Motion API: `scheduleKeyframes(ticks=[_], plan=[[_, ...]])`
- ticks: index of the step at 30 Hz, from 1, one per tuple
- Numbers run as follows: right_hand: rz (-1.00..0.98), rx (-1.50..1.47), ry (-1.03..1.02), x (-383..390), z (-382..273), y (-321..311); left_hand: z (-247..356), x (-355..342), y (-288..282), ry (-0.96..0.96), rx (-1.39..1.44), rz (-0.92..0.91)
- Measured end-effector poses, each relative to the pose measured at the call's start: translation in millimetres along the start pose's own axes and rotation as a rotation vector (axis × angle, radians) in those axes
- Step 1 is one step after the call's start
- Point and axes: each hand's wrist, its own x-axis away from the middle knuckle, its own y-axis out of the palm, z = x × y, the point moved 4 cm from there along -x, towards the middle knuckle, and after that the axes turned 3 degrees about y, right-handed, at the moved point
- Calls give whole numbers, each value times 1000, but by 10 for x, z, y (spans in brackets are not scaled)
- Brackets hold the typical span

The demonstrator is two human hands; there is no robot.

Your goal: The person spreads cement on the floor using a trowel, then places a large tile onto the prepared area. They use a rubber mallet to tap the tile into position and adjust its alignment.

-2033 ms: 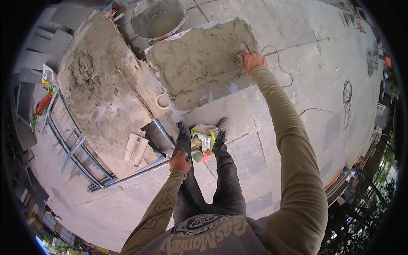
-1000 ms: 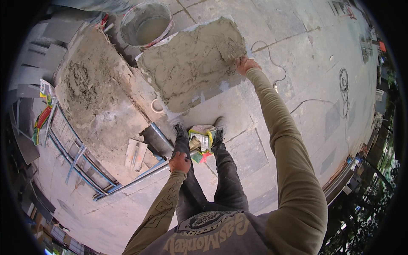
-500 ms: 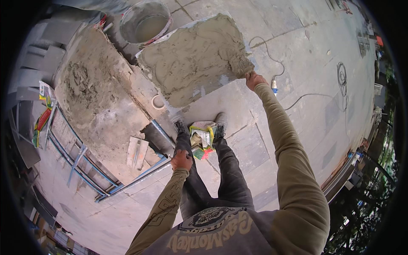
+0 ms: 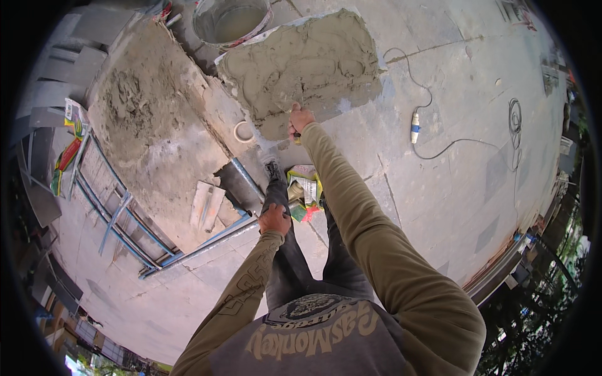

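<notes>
Mortar (image 4: pixel 301 59), wet and grey, lay in a thick, ridged layer at the upper centre of the frame, spread over a pale-edged slab (image 4: pixel 345 106); the right hand (image 4: pixel 301 118) was at its lower edge, fingers closed around a short tool handle (image 4: pixel 297 139) with a yellowish end; the rest of that tool could not be made out. The left hand (image 4: pixel 274 219) rested on the left knee of the dark trousers (image 4: pixel 288 260), lower centre, fingers curled; whether it gripped the cloth could not be told.

Just left of the slab lay a pale ring (image 4: pixel 236 130); above it, at the top of the frame, a round bucket (image 4: pixel 204 25) held cloudy water (image 4: pixel 239 25). A torn multicoloured bag (image 4: pixel 306 188) lay beside the left shoe (image 4: pixel 271 169), near centre; at left, a large board (image 4: pixel 169 169) bore rough mortar residue (image 4: pixel 132 97), with blue-and-grey metal tubing (image 4: pixel 119 210) along its lower left side. Right of the slab, a blue-and-white plug connector (image 4: pixel 415 128) joined dark cable (image 4: pixel 448 146) on the paving (image 4: pixel 451 213); farther right lay a cable coil (image 4: pixel 515 122).
</notes>
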Motion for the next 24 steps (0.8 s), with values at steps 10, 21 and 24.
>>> scheduleKeyframes(ticks=[10,21,24], plan=[[609,1075,-233,452,241,-1608,-160,100,-2,-27,20,46],[315,289,-36,642,281,-1524,-62,308,141,-85,77,72],[155,-140,10,325,304,-1609,82,243,255,-65,95,75]])
